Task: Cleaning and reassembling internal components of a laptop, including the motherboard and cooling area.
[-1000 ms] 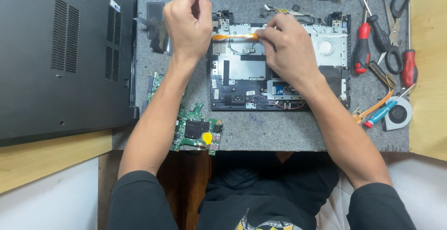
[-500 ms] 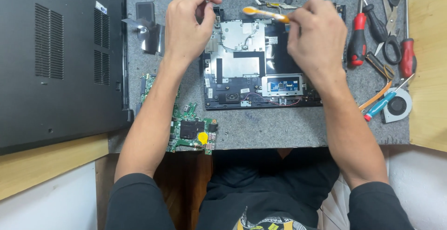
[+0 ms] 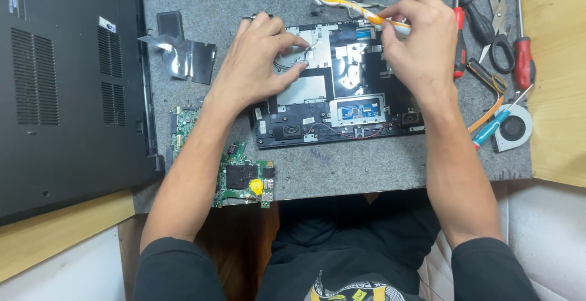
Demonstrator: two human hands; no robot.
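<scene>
An opened laptop base [image 3: 342, 109] lies on a grey mat, its inner plates, speakers and touchpad board showing. My left hand [image 3: 259, 63] rests on its upper left part, fingertips pinching thin wires near a silver plate. My right hand [image 3: 418, 39] hovers over the upper right corner, shut on an orange-and-white pry tool [image 3: 357, 8] whose handle points up and left.
A black laptop bottom cover [image 3: 67, 87] lies at the left. A green motherboard [image 3: 241, 176] sits under my left forearm. Screwdrivers and scissors [image 3: 494, 39], a fan [image 3: 513, 127] and a blue tool lie at the right. Foil pieces [image 3: 183, 54] lie at upper left.
The view has shifted, so the laptop base sits lower in frame. My left hand has come down onto the base and taken the wires. My right hand still holds the pry tool.
</scene>
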